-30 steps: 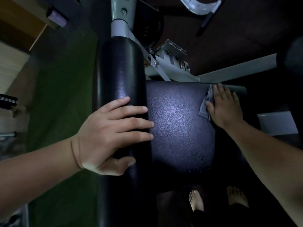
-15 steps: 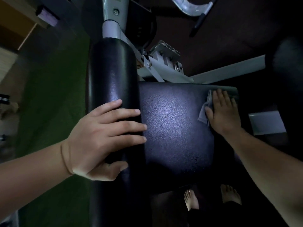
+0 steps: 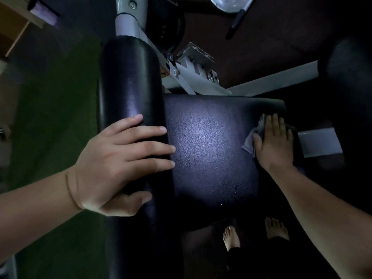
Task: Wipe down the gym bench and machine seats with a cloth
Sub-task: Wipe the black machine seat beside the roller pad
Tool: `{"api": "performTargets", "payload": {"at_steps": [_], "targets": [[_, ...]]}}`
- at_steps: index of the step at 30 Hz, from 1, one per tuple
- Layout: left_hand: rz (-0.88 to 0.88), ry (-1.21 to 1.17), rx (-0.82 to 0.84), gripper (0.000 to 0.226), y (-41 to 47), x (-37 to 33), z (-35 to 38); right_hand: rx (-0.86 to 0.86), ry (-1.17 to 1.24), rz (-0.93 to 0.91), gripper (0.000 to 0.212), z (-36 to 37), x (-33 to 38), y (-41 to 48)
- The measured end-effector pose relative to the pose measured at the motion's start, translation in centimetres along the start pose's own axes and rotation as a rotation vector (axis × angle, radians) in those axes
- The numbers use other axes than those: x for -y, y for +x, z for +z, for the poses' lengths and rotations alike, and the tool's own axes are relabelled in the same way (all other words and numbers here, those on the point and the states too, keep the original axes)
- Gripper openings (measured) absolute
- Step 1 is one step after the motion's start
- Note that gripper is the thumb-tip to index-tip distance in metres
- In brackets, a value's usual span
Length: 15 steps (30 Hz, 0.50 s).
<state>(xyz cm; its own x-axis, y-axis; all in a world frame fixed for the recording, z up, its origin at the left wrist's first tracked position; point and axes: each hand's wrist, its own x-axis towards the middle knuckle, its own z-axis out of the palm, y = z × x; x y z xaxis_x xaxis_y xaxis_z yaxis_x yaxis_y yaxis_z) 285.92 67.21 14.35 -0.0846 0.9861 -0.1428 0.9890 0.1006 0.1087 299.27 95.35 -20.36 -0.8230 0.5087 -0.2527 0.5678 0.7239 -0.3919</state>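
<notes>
Right hand (image 3: pixel 273 141) lies flat with fingers straight, pressing a grey cloth (image 3: pixel 252 138) onto the right edge of the black vinyl bench (image 3: pixel 211 150); the cloth shows at the thumb side. Left hand (image 3: pixel 120 164) is released, its fingers extended across the black roller pad (image 3: pixel 128 81) that touches the bench's left side, thumb against the pad's near side. Bench surface is pebbled, with glare at centre and pale specks near the front edge; grey metal frame (image 3: pixel 193 79) behind, green mat (image 3: pixel 52 121) on the floor at left, bare feet (image 3: pixel 231 236) below.
</notes>
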Motion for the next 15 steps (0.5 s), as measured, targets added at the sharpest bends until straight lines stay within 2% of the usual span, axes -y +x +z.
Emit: {"api": "performTargets", "payload": {"at_steps": [2,5,9,12,15], "targets": [[0.003,0.003,-0.014,0.061,0.0,-0.1,0.0,-0.008,0.041,0.05,0.077,-0.7,2.4,3.9],[0.007,-0.002,-0.022,0.061,0.0,-0.1,0.0,-0.026,0.052,0.009,0.074,-0.9,7.4,5.3],[0.014,0.008,-0.031,0.062,-0.1,0.0,0.2,-0.025,0.053,-0.186,0.071,0.8,12.0,-4.4],[0.019,0.01,-0.019,0.063,-0.1,0.1,0.2,0.07,-0.013,-0.38,0.071,2.5,10.8,-13.1],[0.022,0.019,-0.037,0.063,-0.1,0.0,0.3,0.035,-0.019,-0.315,0.072,3.0,5.4,-13.3]]}}
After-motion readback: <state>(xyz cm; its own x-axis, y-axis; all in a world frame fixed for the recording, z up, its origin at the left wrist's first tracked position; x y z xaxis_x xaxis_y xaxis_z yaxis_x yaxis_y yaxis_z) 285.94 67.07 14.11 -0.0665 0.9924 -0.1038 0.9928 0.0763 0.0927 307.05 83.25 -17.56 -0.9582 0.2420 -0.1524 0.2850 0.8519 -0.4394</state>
